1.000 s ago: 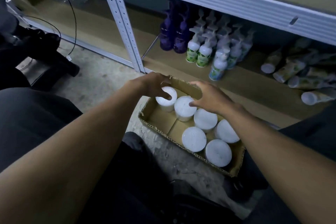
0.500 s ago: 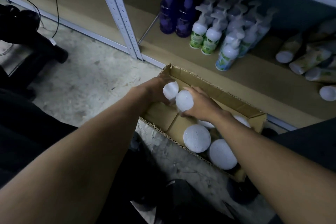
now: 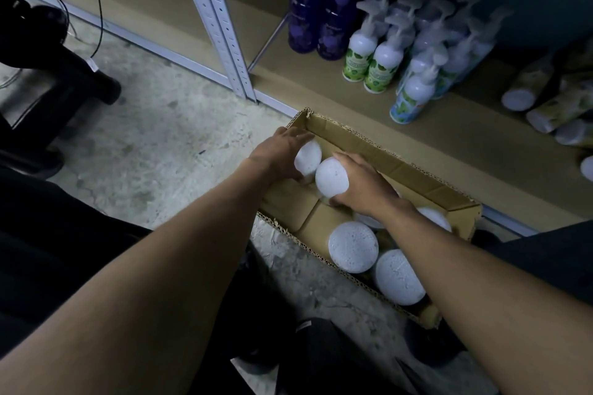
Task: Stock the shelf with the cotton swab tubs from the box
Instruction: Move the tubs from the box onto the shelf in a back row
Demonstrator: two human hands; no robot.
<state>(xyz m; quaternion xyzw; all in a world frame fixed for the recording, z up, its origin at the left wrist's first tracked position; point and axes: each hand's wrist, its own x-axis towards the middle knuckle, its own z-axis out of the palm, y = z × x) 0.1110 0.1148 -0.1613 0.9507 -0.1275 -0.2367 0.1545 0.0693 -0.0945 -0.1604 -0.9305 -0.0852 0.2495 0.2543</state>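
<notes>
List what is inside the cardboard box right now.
The cardboard box holds white-lidded cotton swab tubs: the left hand grips one, the right hand another, and two stand free. The right arm hides parts of others.

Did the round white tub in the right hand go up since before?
Yes. The round white tub in the right hand now sits tilted and higher against the brown cardboard box.

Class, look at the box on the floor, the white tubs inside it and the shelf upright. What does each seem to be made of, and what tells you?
Box: corrugated cardboard, matt brown; wavy fluting shows along its cut edges.
Tubs: probably plastic, with pale lids that look faintly speckled; the dim light leaves this open.
Shelf upright: likely painted metal, pale and smooth, with rows of punched slots.
</notes>
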